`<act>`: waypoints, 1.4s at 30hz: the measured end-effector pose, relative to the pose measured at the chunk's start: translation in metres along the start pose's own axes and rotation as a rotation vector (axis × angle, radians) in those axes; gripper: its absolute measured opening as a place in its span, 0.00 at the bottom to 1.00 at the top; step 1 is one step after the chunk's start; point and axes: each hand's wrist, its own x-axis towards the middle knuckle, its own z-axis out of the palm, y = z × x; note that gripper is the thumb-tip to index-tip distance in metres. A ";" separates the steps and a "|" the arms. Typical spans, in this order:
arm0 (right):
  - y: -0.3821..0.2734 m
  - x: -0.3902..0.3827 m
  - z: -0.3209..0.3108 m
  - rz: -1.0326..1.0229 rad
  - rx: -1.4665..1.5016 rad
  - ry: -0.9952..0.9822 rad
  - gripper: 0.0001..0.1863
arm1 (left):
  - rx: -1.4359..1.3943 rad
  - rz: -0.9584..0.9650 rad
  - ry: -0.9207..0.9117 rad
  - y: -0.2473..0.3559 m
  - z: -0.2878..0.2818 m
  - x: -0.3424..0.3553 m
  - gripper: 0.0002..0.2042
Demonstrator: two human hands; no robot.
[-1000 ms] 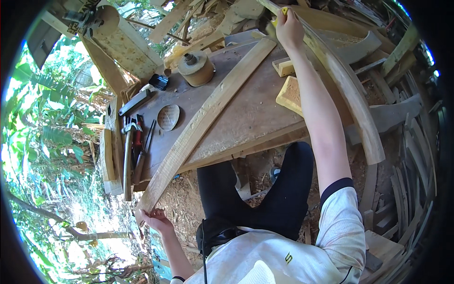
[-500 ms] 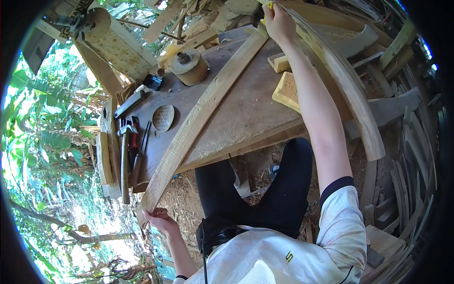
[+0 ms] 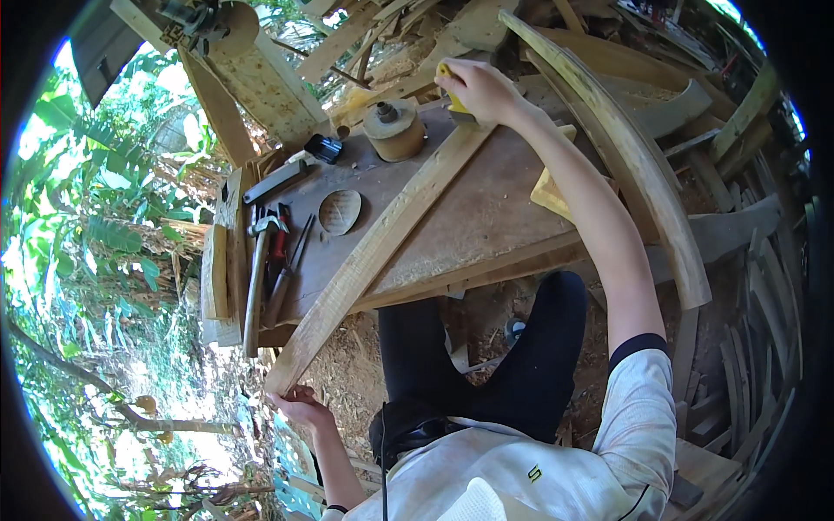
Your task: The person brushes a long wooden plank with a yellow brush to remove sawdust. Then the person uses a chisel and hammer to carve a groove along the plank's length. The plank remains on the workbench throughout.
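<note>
A long, slightly curved wooden plank (image 3: 375, 247) runs diagonally over the workbench (image 3: 469, 234), its near end sticking out past the bench edge. My left hand (image 3: 301, 406) is closed on that near end. At the far end my right hand (image 3: 483, 90) grips a yellow-handled hand tool (image 3: 457, 104) with a flat greyish end, set against the plank's tip. Its exact kind is partly hidden by my fingers. Pale wooden blocks (image 3: 549, 193) lie beneath my right forearm.
On the bench's left lie a hammer (image 3: 258, 278), red-handled pliers (image 3: 278, 239), a chisel-like tool (image 3: 287, 276), and an oval wooden disc (image 3: 340, 212). A round wooden block with a spindle (image 3: 393, 130) stands behind. A long curved beam (image 3: 625, 130) and stacked offcuts fill the right.
My right hand has come nearer and to the left with the yellow tool, which now shows more clearly at the plank's end. The view has shifted slightly; my left hand still holds the near end.
</note>
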 end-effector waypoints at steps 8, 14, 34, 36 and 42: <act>-0.038 -0.017 0.014 0.115 0.204 0.020 0.17 | -0.032 -0.014 0.021 0.002 -0.005 0.007 0.23; -0.066 -0.042 0.010 0.202 0.127 0.023 0.13 | -0.061 -0.003 0.087 -0.005 -0.006 0.014 0.23; -0.142 -0.095 0.043 -0.296 -0.061 0.021 0.06 | -0.069 0.031 0.077 -0.004 0.003 0.005 0.24; -0.143 -0.093 0.030 -0.300 0.158 0.084 0.06 | -0.066 0.031 0.078 -0.003 0.003 0.004 0.24; -0.140 -0.099 0.047 -0.273 -0.099 0.074 0.09 | -0.038 0.047 0.021 -0.013 -0.003 0.015 0.25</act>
